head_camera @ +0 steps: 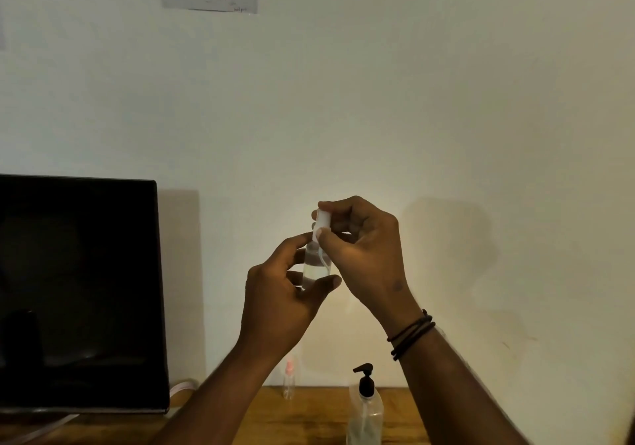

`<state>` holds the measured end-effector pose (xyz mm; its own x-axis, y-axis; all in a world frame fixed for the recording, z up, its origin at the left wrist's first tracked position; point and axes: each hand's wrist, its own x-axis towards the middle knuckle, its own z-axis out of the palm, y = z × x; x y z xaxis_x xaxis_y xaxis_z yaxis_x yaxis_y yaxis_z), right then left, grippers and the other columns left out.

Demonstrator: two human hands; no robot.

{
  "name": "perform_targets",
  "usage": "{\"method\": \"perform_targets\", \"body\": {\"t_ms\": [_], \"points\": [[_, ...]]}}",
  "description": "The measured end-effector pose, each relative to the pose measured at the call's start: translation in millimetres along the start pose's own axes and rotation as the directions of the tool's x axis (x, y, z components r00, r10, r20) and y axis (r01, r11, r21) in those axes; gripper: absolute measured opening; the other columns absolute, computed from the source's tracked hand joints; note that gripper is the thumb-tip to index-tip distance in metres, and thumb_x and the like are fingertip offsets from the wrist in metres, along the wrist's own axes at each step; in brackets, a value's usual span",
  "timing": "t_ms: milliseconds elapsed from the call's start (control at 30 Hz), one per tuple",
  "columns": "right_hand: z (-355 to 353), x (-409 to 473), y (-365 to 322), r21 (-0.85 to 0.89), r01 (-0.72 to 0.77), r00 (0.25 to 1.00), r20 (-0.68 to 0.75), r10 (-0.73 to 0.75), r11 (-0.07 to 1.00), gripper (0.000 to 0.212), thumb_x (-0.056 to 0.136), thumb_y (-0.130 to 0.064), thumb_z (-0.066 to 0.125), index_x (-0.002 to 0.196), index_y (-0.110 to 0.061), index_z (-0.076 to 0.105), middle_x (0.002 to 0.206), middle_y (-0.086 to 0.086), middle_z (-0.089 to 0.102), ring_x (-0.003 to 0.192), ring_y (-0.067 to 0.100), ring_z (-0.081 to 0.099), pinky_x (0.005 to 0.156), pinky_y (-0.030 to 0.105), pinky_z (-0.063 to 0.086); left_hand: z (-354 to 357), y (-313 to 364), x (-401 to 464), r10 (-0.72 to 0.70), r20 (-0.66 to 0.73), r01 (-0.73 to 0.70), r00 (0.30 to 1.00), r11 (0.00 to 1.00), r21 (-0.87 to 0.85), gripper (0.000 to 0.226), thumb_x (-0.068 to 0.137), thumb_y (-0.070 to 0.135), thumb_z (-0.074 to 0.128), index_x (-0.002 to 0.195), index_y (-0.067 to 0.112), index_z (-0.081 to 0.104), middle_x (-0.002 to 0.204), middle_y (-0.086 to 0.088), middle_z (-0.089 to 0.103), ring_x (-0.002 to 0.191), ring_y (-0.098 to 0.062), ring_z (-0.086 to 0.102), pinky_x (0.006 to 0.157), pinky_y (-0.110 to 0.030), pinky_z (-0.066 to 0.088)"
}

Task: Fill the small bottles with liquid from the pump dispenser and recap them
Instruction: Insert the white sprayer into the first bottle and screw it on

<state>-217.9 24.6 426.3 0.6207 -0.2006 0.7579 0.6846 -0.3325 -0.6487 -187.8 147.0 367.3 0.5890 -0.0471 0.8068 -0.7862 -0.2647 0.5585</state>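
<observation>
The left hand [281, 293] holds a small clear bottle [315, 266] up in the air. The right hand [360, 248] pinches its white cap [323, 219]. Below, on the wooden table [309, 420], stand the pump dispenser [366, 407] and another little bottle [289, 381]. A dark screen [79, 293] sits on the left.

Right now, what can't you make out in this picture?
- Head view: whether the white cap is fully seated; the right hand covers it.
- Held bottle: fill level unclear, left hand and glare.
- Pump dispenser: base cut off by the bottom edge.
</observation>
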Motion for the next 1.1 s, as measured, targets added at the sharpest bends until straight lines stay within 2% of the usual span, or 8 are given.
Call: {"method": "perform_targets", "body": {"t_ms": [200,300,433,667,800,900,1000,1100], "points": [[3.0,-0.1,1.3,-0.184,0.042,0.996,-0.069,-0.056,0.982,0.030,0.076,-0.018,0.091,0.090,-0.030,0.067,0.091,-0.007,0.068,0.077,0.006,0.067,0.066,0.012,0.053,1.5,-0.7,-4.7,-0.004,0.016,0.004,1.000,1.000,0.016,0.057,0.071,0.053,0.074,0.123,0.040,0.055,0.105,0.036,0.062,0.077,-0.004,0.073,0.071,-0.006,0.055],[4.2,-2.2,1.4,-0.169,0.019,0.997,-0.073,-0.032,0.985,0.026,0.079,-0.029,0.090,0.092,-0.029,0.067,0.089,-0.009,0.067,0.077,0.007,0.065,0.067,0.013,0.053,1.4,-0.3,-5.8,-0.021,0.016,0.021,1.000,1.000,0.008,0.054,0.070,0.054,0.073,0.120,0.042,0.056,0.104,0.035,0.063,0.079,-0.006,0.074,0.071,-0.008,0.056],[5.1,-4.5,2.2,-0.008,-0.022,1.000,-0.013,0.022,1.000,0.015,0.090,-0.014,0.078,0.101,-0.022,0.073,0.094,-0.009,0.075,0.090,0.013,0.075,0.080,0.036,0.065,-1.5,0.2,-3.8,-0.009,0.012,0.009,1.000,1.000,-0.011,0.060,0.070,0.054,0.070,0.126,0.035,0.060,0.104,0.033,0.064,0.079,-0.005,0.074,0.071,-0.009,0.056],[7.0,-2.0,3.9,-0.153,0.052,0.993,-0.094,-0.067,0.987,0.024,0.078,-0.014,0.088,0.095,-0.022,0.074,0.089,-0.006,0.070,0.079,0.007,0.067,0.067,0.009,0.050,0.8,0.7,-5.0,-0.004,0.003,0.004,1.000,1.000,-0.003,0.056,0.071,0.054,0.070,0.123,0.041,0.055,0.105,0.035,0.061,0.082,-0.007,0.073,0.071,-0.004,0.052],[7.6,-4.6,5.4,-0.129,0.020,0.997,-0.069,-0.029,0.991,0.023,0.080,-0.026,0.089,0.097,-0.024,0.074,0.090,-0.009,0.071,0.082,0.008,0.068,0.071,0.013,0.055,2.0,-4.4,-8.7,-0.021,0.002,0.021,1.000,1.000,-0.008,0.053,0.071,0.054,0.071,0.121,0.040,0.060,0.103,0.037,0.062,0.078,-0.001,0.073,0.070,-0.004,0.053],[6.0,-6.3,5.9,-0.044,-0.022,1.000,0.013,0.023,0.999,0.018,0.089,-0.016,0.079,0.101,-0.028,0.074,0.094,-0.012,0.075,0.091,0.009,0.073,0.079,0.023,0.063,0.1,-7.8,-7.6,-0.004,0.000,0.004,1.000,0.999,-0.032,0.060,0.073,0.056,0.068,0.127,0.032,0.061,0.105,0.031,0.065,0.082,-0.008,0.074,0.072,-0.008,0.056],[4.5,-3.8,7.5,-0.084,0.004,0.999,0.047,0.000,0.996,0.029,0.090,-0.007,0.076,0.101,-0.034,0.073,0.092,-0.015,0.076,0.089,0.006,0.073,0.078,0.018,0.061,-1.4,-11.0,-6.6,0.019,-0.016,-0.019,1.000,1.000,-0.022,0.059,0.073,0.059,0.068,0.127,0.037,0.058,0.105,0.030,0.065,0.081,-0.008,0.074,0.074,-0.007,0.055],[4.1,-2.7,9.3,-0.098,0.001,0.998,0.069,0.006,0.995,0.029,0.087,-0.004,0.079,0.108,-0.025,0.078,0.089,-0.012,0.076,0.084,0.006,0.073,0.075,0.016,0.060,-1.0,-17.4,-8.0,0.009,-0.039,-0.010,0.999,0.999,-0.030,0.060,0.073,0.057,0.072,0.128,0.037,0.059,0.107,0.021,0.071,0.088,-0.013,0.076,0.077,-0.010,0.058]]}}
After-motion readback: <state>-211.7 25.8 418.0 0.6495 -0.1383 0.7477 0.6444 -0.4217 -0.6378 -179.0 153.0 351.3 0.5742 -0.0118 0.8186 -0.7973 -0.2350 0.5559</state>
